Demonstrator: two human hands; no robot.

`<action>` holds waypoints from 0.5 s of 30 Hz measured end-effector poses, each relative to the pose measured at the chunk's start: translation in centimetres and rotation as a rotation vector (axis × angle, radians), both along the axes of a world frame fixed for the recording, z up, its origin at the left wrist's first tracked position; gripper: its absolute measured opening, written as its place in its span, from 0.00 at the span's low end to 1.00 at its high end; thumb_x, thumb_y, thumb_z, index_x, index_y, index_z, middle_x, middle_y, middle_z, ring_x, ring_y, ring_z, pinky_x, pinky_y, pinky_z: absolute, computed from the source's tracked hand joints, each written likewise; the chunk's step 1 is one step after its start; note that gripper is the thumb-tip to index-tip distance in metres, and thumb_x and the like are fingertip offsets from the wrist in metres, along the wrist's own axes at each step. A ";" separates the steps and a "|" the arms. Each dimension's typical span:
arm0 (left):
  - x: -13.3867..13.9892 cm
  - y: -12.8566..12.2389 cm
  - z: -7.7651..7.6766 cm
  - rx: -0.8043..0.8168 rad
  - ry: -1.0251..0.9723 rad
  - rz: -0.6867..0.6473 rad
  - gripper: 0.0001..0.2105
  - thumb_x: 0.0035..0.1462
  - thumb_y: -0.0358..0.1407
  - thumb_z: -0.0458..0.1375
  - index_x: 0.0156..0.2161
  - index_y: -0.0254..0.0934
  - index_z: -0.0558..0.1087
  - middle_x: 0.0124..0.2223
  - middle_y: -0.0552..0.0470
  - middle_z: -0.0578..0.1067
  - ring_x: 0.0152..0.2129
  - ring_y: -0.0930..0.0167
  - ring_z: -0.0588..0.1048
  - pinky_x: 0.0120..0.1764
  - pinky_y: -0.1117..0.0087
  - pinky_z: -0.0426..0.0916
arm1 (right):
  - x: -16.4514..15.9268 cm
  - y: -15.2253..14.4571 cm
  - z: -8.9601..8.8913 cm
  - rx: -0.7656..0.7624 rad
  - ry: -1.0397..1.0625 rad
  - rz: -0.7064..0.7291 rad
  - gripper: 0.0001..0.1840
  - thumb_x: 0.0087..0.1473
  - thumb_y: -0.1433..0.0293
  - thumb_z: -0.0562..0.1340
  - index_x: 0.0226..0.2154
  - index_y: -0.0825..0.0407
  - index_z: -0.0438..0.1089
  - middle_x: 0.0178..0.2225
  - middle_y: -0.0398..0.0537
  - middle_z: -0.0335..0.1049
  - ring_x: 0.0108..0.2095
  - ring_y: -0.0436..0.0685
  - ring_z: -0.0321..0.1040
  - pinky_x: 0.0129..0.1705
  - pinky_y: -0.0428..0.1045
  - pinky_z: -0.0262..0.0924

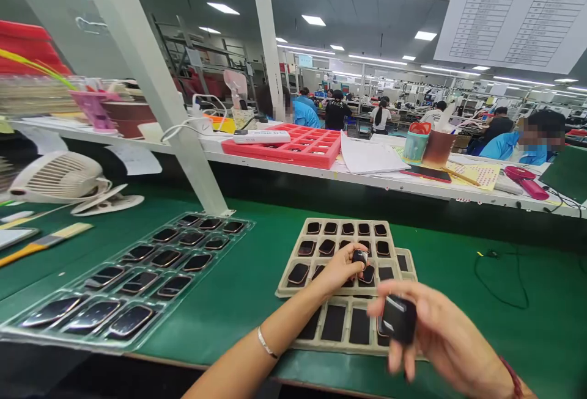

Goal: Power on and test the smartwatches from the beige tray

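My left hand (340, 269), with a silver bracelet at the wrist, pinches a small black smartwatch body (360, 256) over the beige compartment tray (285, 292). Closer to me, my right hand (440, 319) grips another black square smartwatch body (400, 319) between thumb and fingers; its fingertips are blurred. Black-screened watch bodies fill most cells of the upper beige tray, some hidden behind my left hand. Beneath it, offset toward me and to the right, lies a second beige tray (343, 346) whose visible cells show dark rectangular bottoms.
On the green bench at left lies a clear plastic tray (183, 292) of watch bodies. A white clip fan (59, 176) and a brush (48, 241) are farther left. The shelf above carries a red compartment tray (298, 153) and papers. A thin cable (499, 289) lies at right. Co-workers sit beyond.
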State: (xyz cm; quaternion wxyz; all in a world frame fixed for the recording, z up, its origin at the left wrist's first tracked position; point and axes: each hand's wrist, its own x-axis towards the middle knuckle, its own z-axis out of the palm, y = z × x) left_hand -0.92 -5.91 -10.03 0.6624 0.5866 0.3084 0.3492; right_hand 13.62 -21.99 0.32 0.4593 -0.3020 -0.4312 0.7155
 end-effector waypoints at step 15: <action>-0.2 -0.4 0.6 0.010 0.009 -0.051 0.16 0.48 0.32 0.57 0.44 0.32 0.64 0.31 0.51 0.72 0.19 0.76 0.72 0.19 0.79 0.58 | 4.5 6.7 -7.9 0.021 -0.189 -0.224 0.19 0.49 0.63 0.64 0.44 0.54 0.66 0.37 0.53 0.71 0.24 0.49 0.70 0.23 0.42 0.64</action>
